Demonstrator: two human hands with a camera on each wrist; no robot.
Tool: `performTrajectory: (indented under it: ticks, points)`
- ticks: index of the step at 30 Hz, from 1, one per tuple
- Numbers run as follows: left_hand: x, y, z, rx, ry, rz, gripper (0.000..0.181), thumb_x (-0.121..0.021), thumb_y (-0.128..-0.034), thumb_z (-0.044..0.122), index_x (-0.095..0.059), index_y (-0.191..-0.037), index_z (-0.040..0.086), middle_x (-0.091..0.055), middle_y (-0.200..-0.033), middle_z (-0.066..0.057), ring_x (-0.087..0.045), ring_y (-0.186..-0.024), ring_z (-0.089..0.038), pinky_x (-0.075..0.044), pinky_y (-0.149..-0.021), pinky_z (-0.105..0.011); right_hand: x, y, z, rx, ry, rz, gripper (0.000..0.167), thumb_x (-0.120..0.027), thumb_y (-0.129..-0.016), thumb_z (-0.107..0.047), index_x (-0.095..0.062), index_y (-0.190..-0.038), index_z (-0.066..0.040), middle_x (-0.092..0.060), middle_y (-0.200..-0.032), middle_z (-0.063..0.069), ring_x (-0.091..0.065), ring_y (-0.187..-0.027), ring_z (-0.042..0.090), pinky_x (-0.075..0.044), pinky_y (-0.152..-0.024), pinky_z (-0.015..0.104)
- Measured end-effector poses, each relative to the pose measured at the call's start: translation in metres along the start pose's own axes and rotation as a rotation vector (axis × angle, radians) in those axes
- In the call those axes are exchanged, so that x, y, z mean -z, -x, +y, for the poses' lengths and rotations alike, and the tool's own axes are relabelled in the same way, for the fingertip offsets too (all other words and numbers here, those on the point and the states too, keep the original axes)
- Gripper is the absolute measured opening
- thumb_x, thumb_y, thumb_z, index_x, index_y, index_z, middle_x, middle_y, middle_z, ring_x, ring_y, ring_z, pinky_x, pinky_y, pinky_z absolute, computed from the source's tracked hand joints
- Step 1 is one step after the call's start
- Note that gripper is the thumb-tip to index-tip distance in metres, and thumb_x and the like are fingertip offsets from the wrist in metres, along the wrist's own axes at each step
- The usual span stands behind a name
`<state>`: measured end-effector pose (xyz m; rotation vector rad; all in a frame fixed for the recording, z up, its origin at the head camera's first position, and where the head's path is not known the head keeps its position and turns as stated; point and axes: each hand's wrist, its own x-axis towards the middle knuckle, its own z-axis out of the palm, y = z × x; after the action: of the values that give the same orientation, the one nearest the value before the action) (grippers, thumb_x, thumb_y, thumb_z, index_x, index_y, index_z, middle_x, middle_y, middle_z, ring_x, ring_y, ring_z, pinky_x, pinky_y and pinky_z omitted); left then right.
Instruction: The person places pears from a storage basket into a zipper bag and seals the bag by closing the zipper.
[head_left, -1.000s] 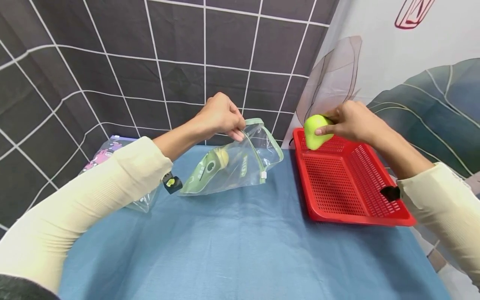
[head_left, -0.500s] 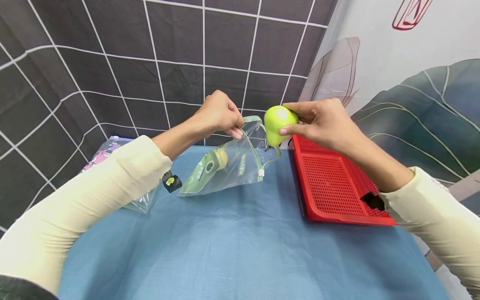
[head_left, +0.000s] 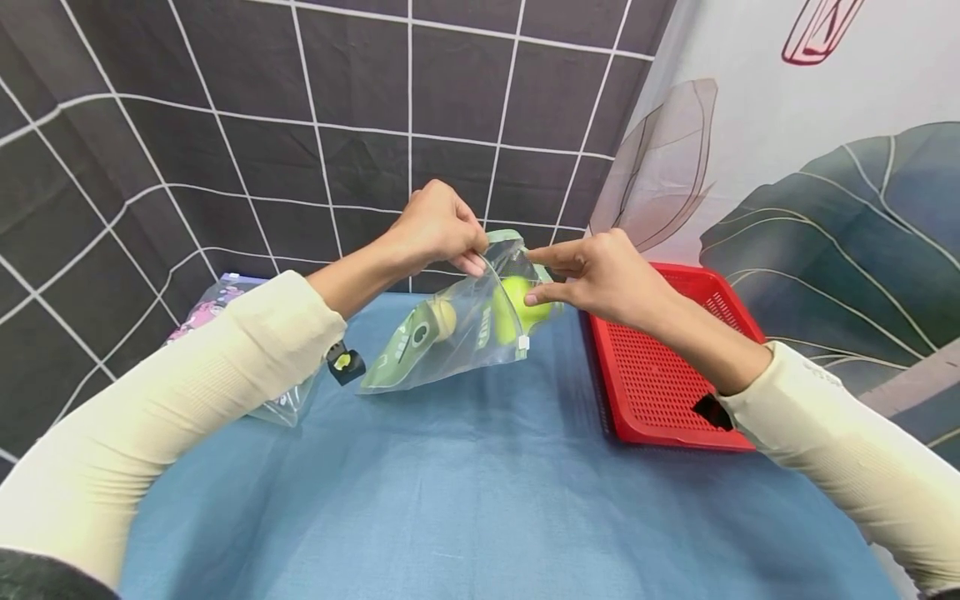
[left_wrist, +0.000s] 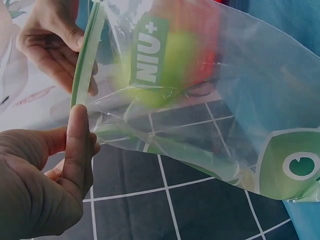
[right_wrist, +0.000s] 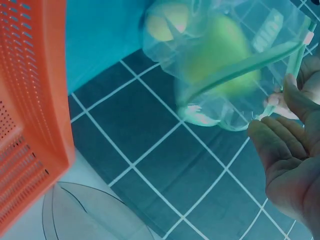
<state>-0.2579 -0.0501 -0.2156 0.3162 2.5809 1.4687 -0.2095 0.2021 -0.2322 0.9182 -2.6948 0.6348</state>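
Note:
My left hand [head_left: 438, 229] pinches the green rim of a clear slider zip bag [head_left: 465, 337], holding its mouth apart. Inside, seen through the plastic, a yellow-green pear [head_left: 513, 308] is just within the mouth; it looks blurred in the right wrist view. A pale yellow round thing [head_left: 444, 318] lies deeper in the bag, partly behind a green printed face. My right hand [head_left: 611, 279] is at the bag's mouth, thumb and fingers spread, with the pear out of its grasp. In the right wrist view, that hand [right_wrist: 295, 170] holds nothing, its fingers beside the rim.
A red perforated basket [head_left: 660, 375] stands on the right of the blue cloth [head_left: 480, 500]. At the left, a second clear bag with purple and pink print [head_left: 217, 304] lies partly behind my left sleeve. A dark gridded backdrop [head_left: 360, 92] rises behind the table.
My right hand has moved left from above the basket to the bag's mouth and has let go of the pear, which is now inside the bag. My left hand has stayed nearly still.

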Motion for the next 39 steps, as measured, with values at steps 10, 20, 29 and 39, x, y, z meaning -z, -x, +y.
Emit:
performTrajectory:
  ticks: [10,20,29,39]
  points:
    - [0.003,-0.001,0.002,-0.017,-0.018,0.033,0.017,-0.071,-0.0933,-0.003,-0.087,-0.099,-0.005,-0.082,-0.070,-0.008,-0.081,-0.058,-0.014,-0.071,-0.087,-0.026,0.001,0.010,0.003,-0.095,-0.062,0.029,0.034,-0.095,-0.094,-0.021,-0.088,-0.125,-0.010,-0.089,-0.110,0.007,-0.088,-0.094,0.021,-0.058,-0.069,0.010]
    - [0.003,-0.002,0.001,-0.014,-0.011,0.057,0.017,-0.069,-0.0936,0.000,-0.086,-0.094,-0.001,-0.081,-0.067,-0.005,-0.081,-0.058,-0.014,-0.070,-0.093,-0.026,-0.004,0.034,0.003,-0.251,-0.163,0.037,0.016,-0.087,-0.101,-0.038,-0.093,-0.103,-0.024,-0.087,-0.088,-0.005,-0.070,-0.071,0.008,-0.051,-0.059,0.020]
    - [0.000,-0.003,-0.001,-0.030,-0.036,0.087,0.015,-0.072,-0.0978,0.008,-0.084,-0.093,0.001,-0.077,-0.062,-0.005,-0.076,-0.051,-0.013,-0.072,-0.081,-0.029,-0.040,0.049,-0.015,-0.312,-0.218,-0.137,0.027,-0.088,-0.095,-0.053,-0.092,-0.097,-0.027,-0.080,-0.075,-0.011,-0.060,-0.059,0.015,-0.047,-0.052,0.027]
    - [0.004,-0.011,-0.005,-0.126,-0.205,0.128,0.049,-0.077,-0.1049,0.042,-0.072,-0.066,0.013,-0.060,-0.047,0.002,-0.059,-0.041,-0.014,-0.063,-0.087,-0.029,-0.059,0.051,-0.028,-0.101,-0.162,-0.087,0.025,-0.083,-0.102,-0.023,-0.080,-0.077,-0.022,-0.049,-0.057,-0.015,-0.038,-0.053,0.002,-0.028,-0.050,0.022]
